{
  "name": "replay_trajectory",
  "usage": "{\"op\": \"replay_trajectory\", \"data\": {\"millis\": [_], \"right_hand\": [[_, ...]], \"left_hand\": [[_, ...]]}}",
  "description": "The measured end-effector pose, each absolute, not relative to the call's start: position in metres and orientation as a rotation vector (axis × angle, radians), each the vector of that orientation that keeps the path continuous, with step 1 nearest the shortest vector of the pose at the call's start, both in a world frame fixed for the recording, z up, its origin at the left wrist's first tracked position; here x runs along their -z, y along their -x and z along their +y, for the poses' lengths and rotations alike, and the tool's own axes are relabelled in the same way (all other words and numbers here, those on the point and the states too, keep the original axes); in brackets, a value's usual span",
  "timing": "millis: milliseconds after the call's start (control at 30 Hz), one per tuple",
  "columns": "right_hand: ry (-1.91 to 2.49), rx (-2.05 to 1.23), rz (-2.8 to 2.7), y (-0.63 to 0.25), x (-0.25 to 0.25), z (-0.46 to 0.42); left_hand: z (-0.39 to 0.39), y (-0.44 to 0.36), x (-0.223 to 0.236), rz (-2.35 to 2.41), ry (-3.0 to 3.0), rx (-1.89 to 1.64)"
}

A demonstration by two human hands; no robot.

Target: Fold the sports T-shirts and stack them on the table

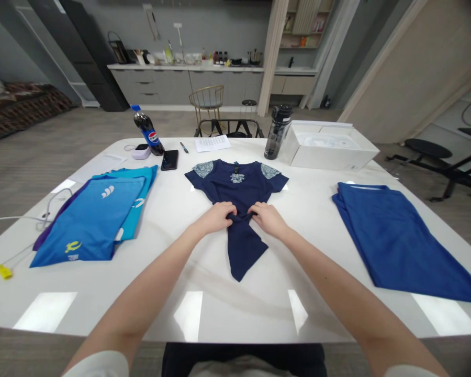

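Observation:
A navy short-sleeved top (243, 189) lies on the white table in front of me, its neckline at the far end. Pale patterned patches cover both shoulders, and a light print sits below the collar. My left hand (220, 216) grips the fabric at the left side of the waist. On the opposite side, my right hand (270, 217) pinches the cloth too. Between the hands the fabric is bunched, and a tapered tail of it hangs toward me, flat on the table. Parts of the fingertips are hidden in the folds.
Left are folded blue garments (98, 214), a cable with a yellow tag (5, 272), a cola bottle (148, 131) and a phone (169, 160). Folded blue cloth (400, 235) lies right. Behind stand a dark water bottle (278, 132), a white box (329, 152) and a paper sheet (212, 143).

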State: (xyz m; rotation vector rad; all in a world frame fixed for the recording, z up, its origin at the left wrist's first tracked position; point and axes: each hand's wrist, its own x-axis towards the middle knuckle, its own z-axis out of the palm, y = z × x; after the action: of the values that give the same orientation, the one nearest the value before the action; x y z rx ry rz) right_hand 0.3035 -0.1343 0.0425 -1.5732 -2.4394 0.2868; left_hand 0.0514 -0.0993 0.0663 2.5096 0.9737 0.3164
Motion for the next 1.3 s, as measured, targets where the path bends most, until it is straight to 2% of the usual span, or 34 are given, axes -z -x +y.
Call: {"op": "replay_trajectory", "data": {"millis": [100,233,400,533,667,800,933,1100,1300], "right_hand": [[1.565,-0.298,-2.431,-0.332,-0.048,-0.135],[1.69,-0.158,-2.411,-0.352,-0.057,-0.157],[1.417,-0.284,-2.499,-0.294,-0.057,-0.178],[1.43,-0.371,-2.552,-0.262,-0.056,-0.17],[1.485,-0.35,-2.496,-0.301,-0.062,-0.175],[1.598,-0.246,-2.489,-0.351,-0.069,-0.204],[1.523,-0.133,-2.514,-0.344,-0.078,-0.252],[1.194,-0.419,-2.648,-0.298,-0.08,-0.306],[1.331,-0.561,-2.556,-0.292,-0.061,-0.315]], "left_hand": [[-0.109,-0.013,-0.073,0.967,-2.434,-0.25],[-0.143,0.019,-0.078,1.071,-2.569,-0.205],[-0.175,-0.013,-0.072,1.002,-2.594,-0.254],[-0.176,-0.028,-0.069,1.091,-2.445,-0.351],[-0.184,0.01,-0.076,1.016,-2.371,-0.415],[-0.216,0.049,-0.082,1.11,-2.495,-0.307],[-0.252,0.044,-0.086,1.035,-2.762,-0.217],[-0.266,0.009,-0.083,0.698,-2.835,-0.064],[-0.261,-0.022,-0.082,0.727,-2.876,-0.024]]}}
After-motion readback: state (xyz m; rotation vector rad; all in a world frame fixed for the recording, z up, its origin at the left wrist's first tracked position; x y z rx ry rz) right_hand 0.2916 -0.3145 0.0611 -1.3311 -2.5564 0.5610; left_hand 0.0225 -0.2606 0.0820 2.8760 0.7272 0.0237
